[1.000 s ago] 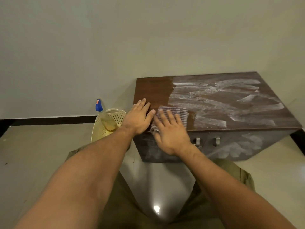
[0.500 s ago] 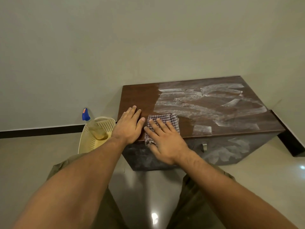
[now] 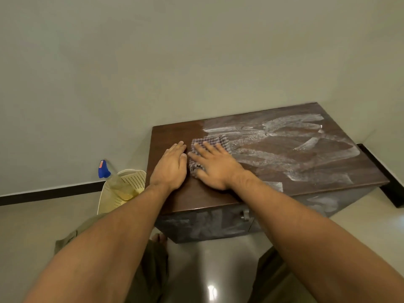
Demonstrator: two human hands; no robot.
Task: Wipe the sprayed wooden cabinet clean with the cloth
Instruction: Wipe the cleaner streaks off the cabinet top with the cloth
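Note:
A low dark wooden cabinet [image 3: 323, 171] stands against the wall; white spray streaks cover the middle and right of its top and part of its front, while the left strip is clean brown. A checked folded cloth [image 3: 215, 142] lies on the top at the boundary of the streaks. My right hand [image 3: 215, 166] presses flat on the cloth with fingers spread and straight. My left hand [image 3: 171, 166] rests flat on the clean wood just left of the cloth, fingers straight.
A cream perforated basket [image 3: 131, 182] sits on the floor left of the cabinet, with a spray bottle [image 3: 105, 170] with a blue head leaning in it. A metal handle [image 3: 245, 215] shows on the cabinet front. My knees are below, on a glossy floor.
My right hand has pushed the cloth from the front edge away toward the middle of the top. My left hand slid forward too. The camera view shifted.

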